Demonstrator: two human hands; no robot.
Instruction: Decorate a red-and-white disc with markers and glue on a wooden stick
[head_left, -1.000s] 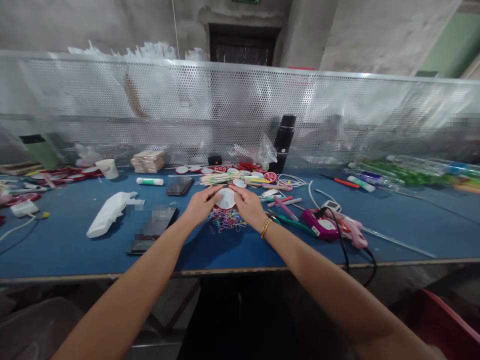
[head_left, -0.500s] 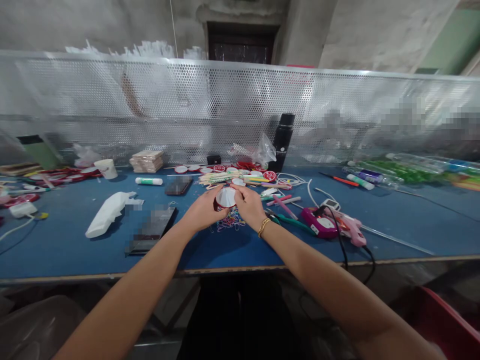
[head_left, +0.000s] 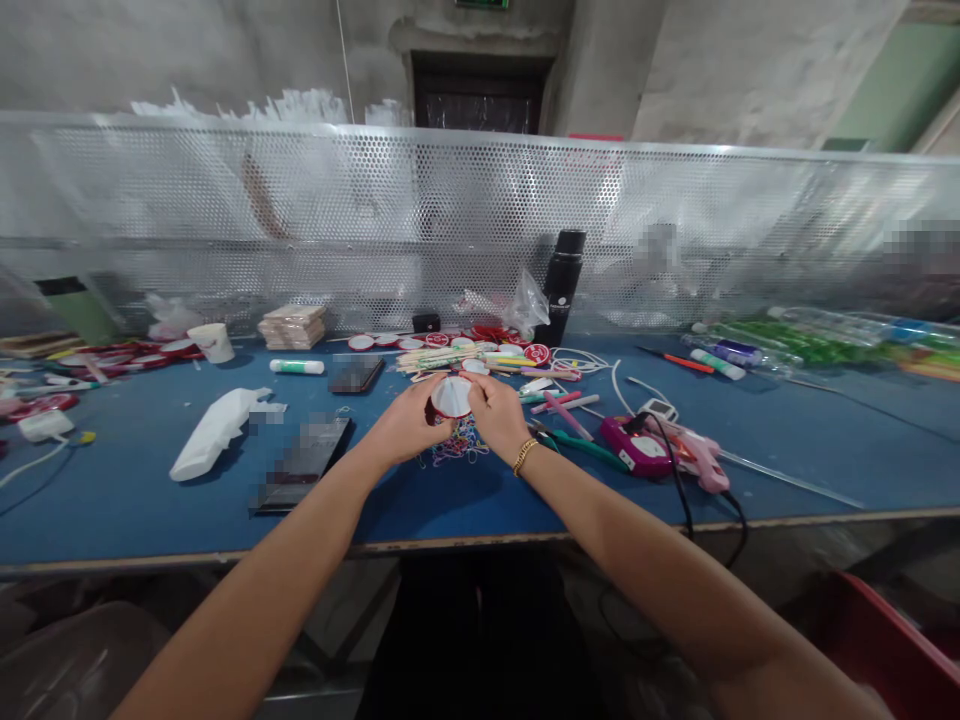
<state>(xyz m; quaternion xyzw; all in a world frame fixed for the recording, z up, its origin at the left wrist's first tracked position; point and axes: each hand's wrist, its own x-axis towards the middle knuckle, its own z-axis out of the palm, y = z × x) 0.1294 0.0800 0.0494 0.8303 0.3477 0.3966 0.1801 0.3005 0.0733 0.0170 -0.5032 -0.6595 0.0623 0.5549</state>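
Centrally, one round disc (head_left: pixel 451 397), white-faced with a red rim, is held just above the blue table (head_left: pixel 150 490), over one loose pile of coloured loops (head_left: pixel 450 447). Two hands grasp it. The left hand (head_left: pixel 409 425) pinches the disc's left edge with curled fingers; the right hand (head_left: pixel 496 412) pinches the right edge, thumb on the near side. Both forearms reach forward from the table's near edge and converge at the disc, wrists low. One gold bracelet (head_left: pixel 523 457) sits on the right wrist. Behind the disc lie one bundle of thin coloured sticks (head_left: pixel 450 357) and several similar red-and-white discs (head_left: pixel 540 352); their exact count cannot be told. To the right, near the right hand, lie one magenta device (head_left: pixel 636 446) and one pink glue gun (head_left: pixel 697 458) with a black cord. One black flask (head_left: pixel 562 287) stands upright at the back. To the left lie two dark flat devices (head_left: pixel 304 460), one white glue stick (head_left: pixel 297 366), one white cup (head_left: pixel 213 341) and one stack of thin boards (head_left: pixel 292 325). One perforated metal screen (head_left: pixel 375 220) runs along the table's far edge.
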